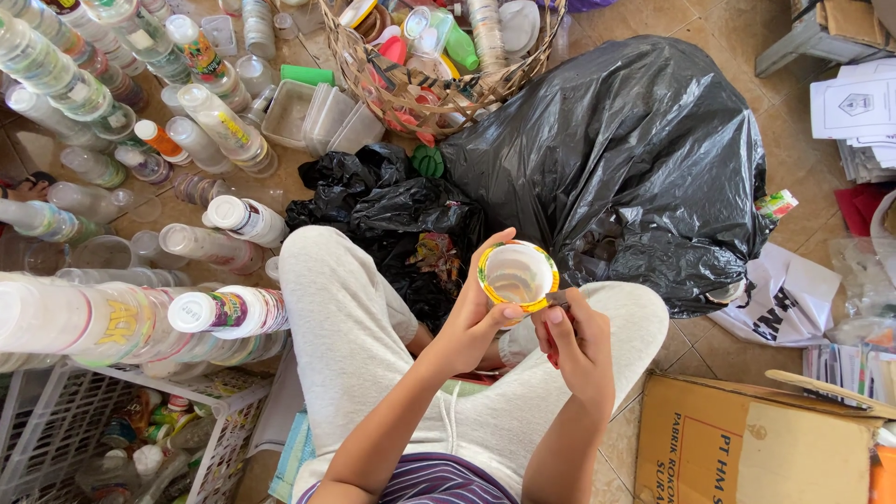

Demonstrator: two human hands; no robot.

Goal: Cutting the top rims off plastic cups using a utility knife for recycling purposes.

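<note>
My left hand (pixel 471 322) grips a clear plastic cup (pixel 518 275) with a yellow and green rim, its mouth facing up toward me. My right hand (pixel 574 336) is closed around a small tool with a red handle (pixel 553 356); its metal tip touches the cup's rim at the lower right. Both hands hover over my lap, above my grey trousers (pixel 355 308), as I sit cross-legged on the floor.
A big black plastic bag (pixel 625 159) bulges right in front, a smaller one (pixel 401 210) beside it. Stacks of nested plastic cups (pixel 140 322) lie on the left over a white crate (pixel 56 420). A woven basket (pixel 411 93) of scrap sits behind, a cardboard box (pixel 747 448) at lower right.
</note>
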